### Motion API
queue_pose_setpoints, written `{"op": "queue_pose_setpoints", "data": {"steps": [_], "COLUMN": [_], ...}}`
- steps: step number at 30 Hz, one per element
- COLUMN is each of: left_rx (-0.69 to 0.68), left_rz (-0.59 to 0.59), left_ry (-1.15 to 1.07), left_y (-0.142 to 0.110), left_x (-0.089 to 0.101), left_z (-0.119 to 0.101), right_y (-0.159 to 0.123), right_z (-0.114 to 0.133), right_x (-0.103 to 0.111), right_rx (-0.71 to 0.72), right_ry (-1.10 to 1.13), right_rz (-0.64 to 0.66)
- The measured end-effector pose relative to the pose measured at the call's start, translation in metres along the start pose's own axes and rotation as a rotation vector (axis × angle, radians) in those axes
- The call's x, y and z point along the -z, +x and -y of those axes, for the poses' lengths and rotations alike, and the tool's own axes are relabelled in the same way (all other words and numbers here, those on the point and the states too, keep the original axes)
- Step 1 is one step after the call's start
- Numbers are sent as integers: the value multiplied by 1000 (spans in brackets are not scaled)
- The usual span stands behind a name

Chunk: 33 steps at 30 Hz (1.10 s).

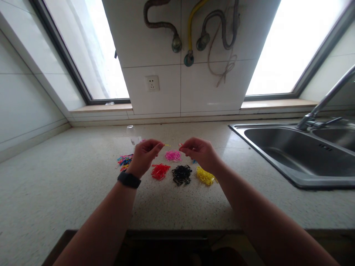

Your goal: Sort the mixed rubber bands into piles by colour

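My left hand point(145, 155), with a dark band at the wrist, pinches a small yellow rubber band point(167, 145). Opposite it, my right hand point(200, 150) is closed in a pinch on a small red rubber band point(180, 145). Beneath and between the hands lie piles of little bands: pink point(173, 156), red point(160, 171), black point(182, 174) and yellow point(204, 176). A mixed-colour pile point(124, 161) is partly covered by my left hand. A bit of blue point(194, 161) shows beside my right hand, which mostly hides it.
Behind my left hand stands a clear plastic container point(133, 136). A steel sink point(238, 130) with a tap point(309, 119) is set into the speckled counter point(69, 184) on the right. The tiled wall carries a socket point(152, 83) and several hoses and valves.
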<state>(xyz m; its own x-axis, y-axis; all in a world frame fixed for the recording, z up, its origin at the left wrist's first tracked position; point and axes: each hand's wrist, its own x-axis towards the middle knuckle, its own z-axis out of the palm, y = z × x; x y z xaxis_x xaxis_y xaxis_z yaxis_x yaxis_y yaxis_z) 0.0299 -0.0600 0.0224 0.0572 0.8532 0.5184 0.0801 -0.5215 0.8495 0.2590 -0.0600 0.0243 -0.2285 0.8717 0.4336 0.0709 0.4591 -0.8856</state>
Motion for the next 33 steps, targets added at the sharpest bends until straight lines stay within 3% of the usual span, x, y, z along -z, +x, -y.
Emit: {"op": "queue_pose_setpoints", "data": {"steps": [33], "left_rx": [8], "left_rz": [80], "left_ry": [-14], "left_y": [-2], "left_x": [0], "left_z": [-2], "right_y": [-3], "right_z": [3], "right_x": [1], "right_rx": [114], "right_ry": [-82], "right_rz": [-57]}}
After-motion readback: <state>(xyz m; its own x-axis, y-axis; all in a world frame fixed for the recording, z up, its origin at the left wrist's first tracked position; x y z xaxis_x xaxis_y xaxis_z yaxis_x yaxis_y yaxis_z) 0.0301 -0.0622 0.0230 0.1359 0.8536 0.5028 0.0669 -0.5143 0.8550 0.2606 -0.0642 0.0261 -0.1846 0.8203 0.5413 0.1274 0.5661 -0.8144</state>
